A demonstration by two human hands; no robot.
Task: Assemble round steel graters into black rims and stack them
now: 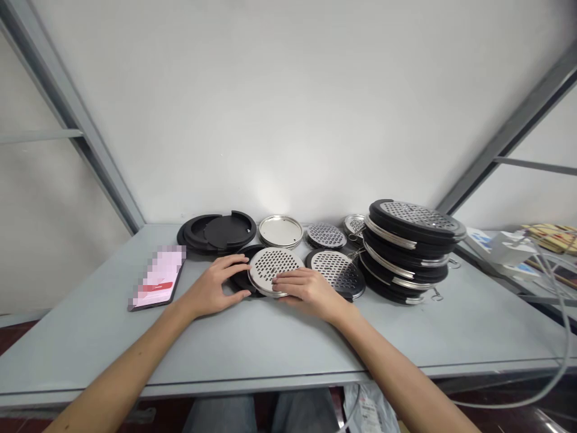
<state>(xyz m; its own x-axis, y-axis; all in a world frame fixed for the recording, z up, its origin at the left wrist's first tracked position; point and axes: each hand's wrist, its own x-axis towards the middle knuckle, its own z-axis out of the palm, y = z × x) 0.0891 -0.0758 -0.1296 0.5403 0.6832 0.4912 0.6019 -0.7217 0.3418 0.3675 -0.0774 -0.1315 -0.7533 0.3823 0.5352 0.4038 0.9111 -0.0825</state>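
Note:
A round metal disc with a grid of slots (pixel 273 264) sits over a black round base (pixel 241 281), offset to its right. My right hand (pixel 311 290) grips the metal disc at its near right edge, fingers lying across its top. On the left side, my left hand (pixel 219 285) has its fingers and thumb around the edge of the black base. Just right of these lies another black round piece with a slotted metal face (pixel 336 270), partly behind my right hand.
Black round bases (pixel 193 236) lie at the back left, beside plain metal discs (pixel 280 228) and patterned grater-like discs (pixel 326 234). A tall stack of assembled black and metal rounds (pixel 408 249) stands right. A phone (pixel 157 279) lies left; white chargers (pixel 511 249) and cables are far right.

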